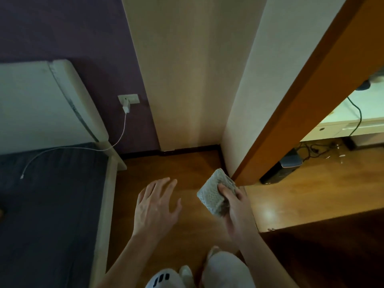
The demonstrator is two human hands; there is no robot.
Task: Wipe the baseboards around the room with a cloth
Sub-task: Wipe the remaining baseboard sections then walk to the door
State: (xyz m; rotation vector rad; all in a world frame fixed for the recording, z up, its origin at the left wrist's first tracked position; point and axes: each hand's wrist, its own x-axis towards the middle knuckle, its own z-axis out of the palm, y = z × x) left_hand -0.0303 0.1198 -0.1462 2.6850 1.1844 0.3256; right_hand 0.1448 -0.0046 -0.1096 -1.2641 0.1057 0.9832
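Observation:
A folded grey-white knitted cloth [214, 191] is gripped in my right hand [234, 210], held low by the bottom of the wall corner beside the wooden door frame [295, 100]. A dark baseboard [191, 150] runs along the foot of the cream wall and turns down the corner toward the cloth. My left hand [155, 206] hovers over the wooden floor with its fingers spread and holds nothing.
A bed with a dark sheet [49, 204] and pale headboard [41, 104] fills the left. A charger [126, 107] in a wall socket trails a white cable onto the bed. Through the doorway stand a white desk [345, 121], cables and a dark box [280, 171]. My knees show at the bottom.

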